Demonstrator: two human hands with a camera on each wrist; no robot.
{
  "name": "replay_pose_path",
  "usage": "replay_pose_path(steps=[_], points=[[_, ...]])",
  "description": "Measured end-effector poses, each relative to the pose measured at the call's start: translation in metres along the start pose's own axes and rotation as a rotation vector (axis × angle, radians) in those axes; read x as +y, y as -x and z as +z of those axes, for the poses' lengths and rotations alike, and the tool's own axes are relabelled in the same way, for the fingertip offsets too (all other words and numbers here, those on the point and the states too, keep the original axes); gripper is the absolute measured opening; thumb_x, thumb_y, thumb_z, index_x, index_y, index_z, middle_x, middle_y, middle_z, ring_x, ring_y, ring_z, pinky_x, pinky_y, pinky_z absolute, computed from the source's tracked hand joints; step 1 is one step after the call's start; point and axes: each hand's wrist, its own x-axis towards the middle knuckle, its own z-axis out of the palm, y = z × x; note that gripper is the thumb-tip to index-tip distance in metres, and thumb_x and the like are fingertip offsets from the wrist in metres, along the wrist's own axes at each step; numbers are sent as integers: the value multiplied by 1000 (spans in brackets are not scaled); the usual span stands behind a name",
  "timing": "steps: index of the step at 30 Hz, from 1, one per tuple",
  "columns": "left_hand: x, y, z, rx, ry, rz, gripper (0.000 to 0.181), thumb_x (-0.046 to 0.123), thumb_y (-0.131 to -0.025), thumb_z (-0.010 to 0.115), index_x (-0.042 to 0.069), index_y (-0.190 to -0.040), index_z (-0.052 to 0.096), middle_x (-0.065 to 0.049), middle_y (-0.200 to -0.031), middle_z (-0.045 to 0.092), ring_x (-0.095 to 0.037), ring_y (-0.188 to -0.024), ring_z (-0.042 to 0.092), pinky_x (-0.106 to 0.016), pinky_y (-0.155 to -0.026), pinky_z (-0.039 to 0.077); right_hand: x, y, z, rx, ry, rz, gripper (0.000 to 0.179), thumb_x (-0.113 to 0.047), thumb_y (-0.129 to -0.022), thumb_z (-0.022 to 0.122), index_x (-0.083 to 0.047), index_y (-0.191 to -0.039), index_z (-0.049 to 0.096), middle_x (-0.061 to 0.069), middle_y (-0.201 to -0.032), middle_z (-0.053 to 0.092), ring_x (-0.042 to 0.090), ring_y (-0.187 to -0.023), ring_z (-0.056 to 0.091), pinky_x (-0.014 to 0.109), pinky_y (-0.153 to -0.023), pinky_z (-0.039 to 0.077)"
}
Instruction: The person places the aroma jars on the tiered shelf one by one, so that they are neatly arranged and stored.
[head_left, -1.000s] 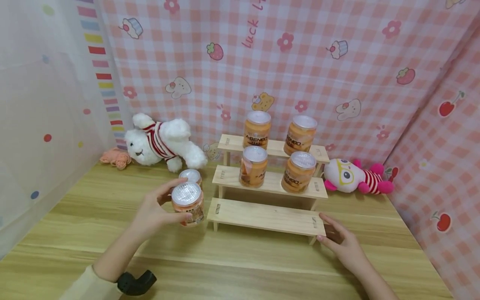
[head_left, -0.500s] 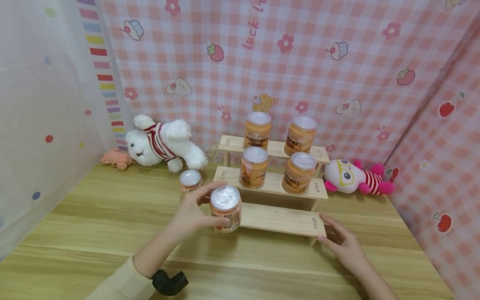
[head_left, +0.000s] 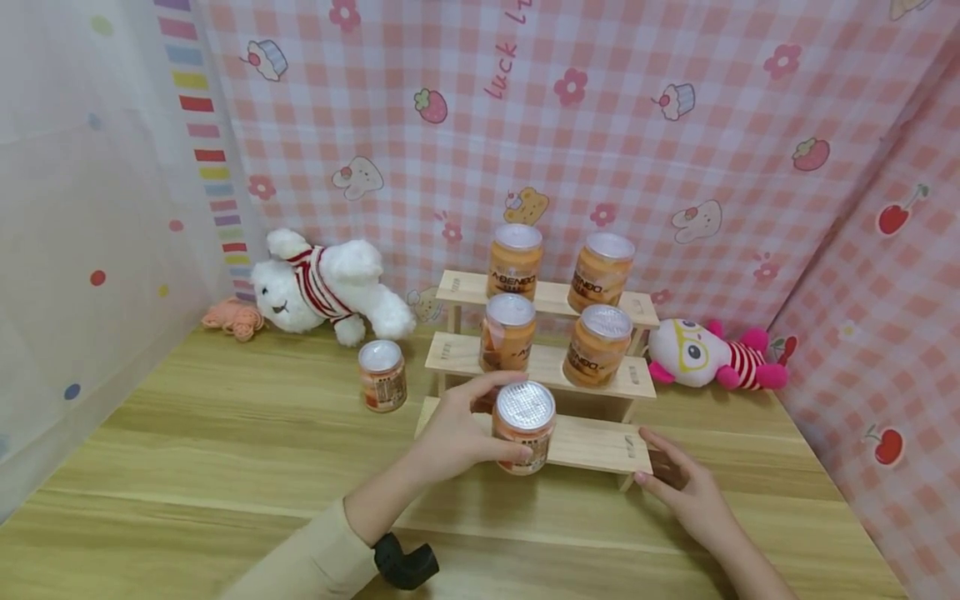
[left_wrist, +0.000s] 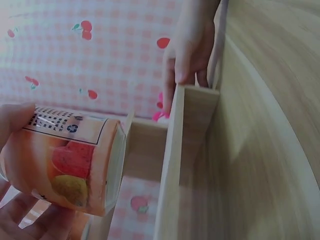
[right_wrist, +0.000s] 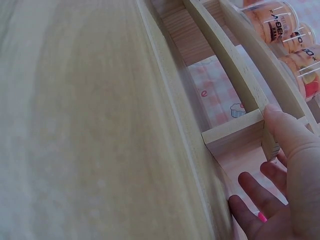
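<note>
My left hand (head_left: 456, 432) grips an orange can (head_left: 527, 423) with a silver lid, thumb at the front and fingers behind. It is upright over the lowest step of a three-step wooden display stand (head_left: 592, 443), covering part of that step. In the left wrist view, the can (left_wrist: 70, 160) shows a fruit picture and small print. My right hand (head_left: 690, 493) pinches the right end of the lowest step; in the right wrist view its thumb (right_wrist: 287, 127) presses the step's front edge, other fingers spread behind. Two orange cans (head_left: 508, 337) stand on the middle step, two more (head_left: 516, 265) on top.
Another orange can (head_left: 384, 382) stands on the wood-grain table (head_left: 225, 450) left of the stand. A white plush toy (head_left: 330, 287) and a peach-coloured bundle (head_left: 234, 318) lie at back left. A pink-and-white plush toy (head_left: 701, 354) lies right of the stand, before a checked curtain (head_left: 465, 158).
My left hand has carried its can rightward, from beside the stand to over the lowest step, uncovering the can on the table. My right hand has stayed at the step's end.
</note>
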Motion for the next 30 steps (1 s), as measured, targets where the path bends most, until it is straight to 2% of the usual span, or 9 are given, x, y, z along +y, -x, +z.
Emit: replay_pose_path(steps=[4,10,16,25,30], points=[[0,-9,16,2,-7,2,74,18,-64,91,20,-130,59,2,-111,64,-16,-94,59,-42,-83,49,-1,0,1,8,-1,-10,55,1,-87,68,3,-138,48,21,-134,50,2,-105,56,16,-85,47],[-4,-21,39,-7,-17,14,74,17,-64,91,22,-130,58,6,-111,63,-12,-93,59,-32,-81,49,-2,-1,1,8,-2,-13,55,2,-86,68,4,-138,47,25,-135,47,2,-105,56,16,-84,47],[-7,-31,58,27,-25,11,74,17,-62,92,24,-128,60,9,-113,62,-10,-92,59,-29,-78,49,-2,0,1,9,0,-8,55,2,-86,68,4,-137,47,26,-134,48,2,-104,57,16,-84,47],[-12,-43,78,72,-46,46,72,14,-63,91,21,-127,60,9,-113,62,-7,-92,58,-25,-77,49,0,0,1,7,-1,-10,56,1,-86,69,2,-138,47,20,-132,52,4,-103,58,17,-83,48],[-15,-45,87,99,-72,27,71,15,-63,91,23,-126,60,9,-112,62,-6,-92,58,-23,-76,49,2,0,1,11,-6,-13,56,2,-86,69,3,-137,47,10,-131,55,5,-102,59,17,-83,48]])
